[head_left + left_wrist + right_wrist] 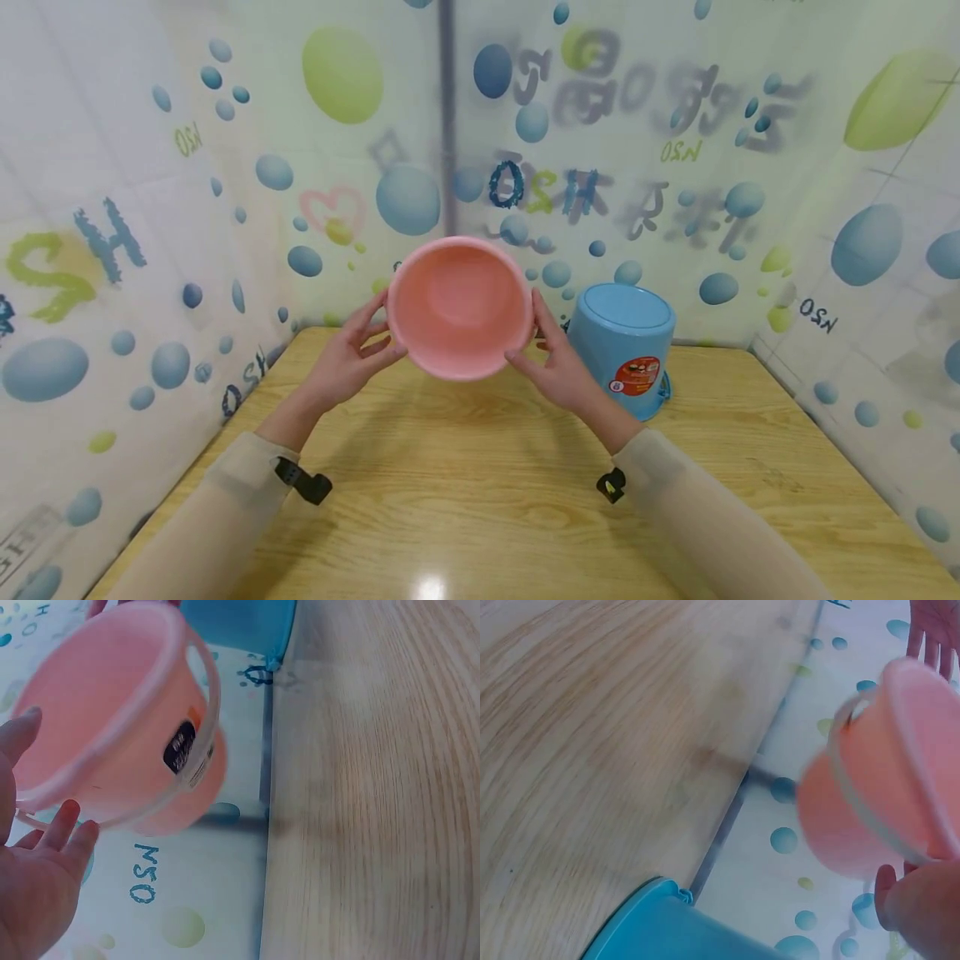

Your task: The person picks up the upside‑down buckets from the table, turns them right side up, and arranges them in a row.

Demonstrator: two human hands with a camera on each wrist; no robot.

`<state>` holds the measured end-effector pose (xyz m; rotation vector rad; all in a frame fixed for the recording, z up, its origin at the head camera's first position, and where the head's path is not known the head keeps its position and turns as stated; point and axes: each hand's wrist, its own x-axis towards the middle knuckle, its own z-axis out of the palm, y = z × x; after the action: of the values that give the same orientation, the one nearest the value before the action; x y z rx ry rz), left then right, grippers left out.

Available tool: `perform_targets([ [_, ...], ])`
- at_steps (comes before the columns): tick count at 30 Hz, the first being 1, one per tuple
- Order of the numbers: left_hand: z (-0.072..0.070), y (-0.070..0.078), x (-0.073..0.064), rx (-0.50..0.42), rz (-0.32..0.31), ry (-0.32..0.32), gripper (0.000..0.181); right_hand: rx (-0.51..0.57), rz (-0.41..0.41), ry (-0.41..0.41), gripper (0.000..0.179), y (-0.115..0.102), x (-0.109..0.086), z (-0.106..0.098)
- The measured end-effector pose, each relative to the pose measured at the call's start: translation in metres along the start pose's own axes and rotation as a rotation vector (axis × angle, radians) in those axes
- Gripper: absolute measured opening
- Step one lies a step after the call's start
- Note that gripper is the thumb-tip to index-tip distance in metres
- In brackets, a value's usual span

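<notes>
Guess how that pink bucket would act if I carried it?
The pink bucket is probably light, since it looks empty. Its smooth, shiny-looking sides might feel a bit slippery. Its handle curves along the outside, so that could swing.

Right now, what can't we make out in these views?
Pink bucket, underside: head view, hidden by its body.
Black label, print: left wrist view, blurred.
Blue bucket, inside: head view, hidden by its upturned base.
Right hand, part: right wrist view, cut off by right edge.
</notes>
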<state>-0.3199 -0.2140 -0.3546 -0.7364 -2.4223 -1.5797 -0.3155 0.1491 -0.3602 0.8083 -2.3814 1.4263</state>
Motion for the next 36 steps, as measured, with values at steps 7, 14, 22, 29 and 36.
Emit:
perform_targets([
  [7,-0.002,0.003,0.002,0.036,0.04,-0.02,0.097,0.037,0.052,-0.023,0.111,0.0,0.002,-0.006],
  [14,-0.007,0.001,0.004,0.163,0.079,0.028,0.099,0.042,0.015,-0.072,0.117,-0.001,0.004,-0.01],
  [22,-0.006,-0.001,0.005,0.234,0.005,0.077,0.097,0.033,0.058,-0.065,0.108,0.006,0.008,-0.008],
  [29,0.0,-0.005,0.006,0.18,-0.04,0.112,0.086,0.246,0.065,-0.107,0.098,0.011,0.012,-0.005],
  [36,0.006,-0.006,0.008,0.177,-0.072,0.119,0.084,0.235,0.143,-0.105,0.094,0.018,0.014,-0.003],
])
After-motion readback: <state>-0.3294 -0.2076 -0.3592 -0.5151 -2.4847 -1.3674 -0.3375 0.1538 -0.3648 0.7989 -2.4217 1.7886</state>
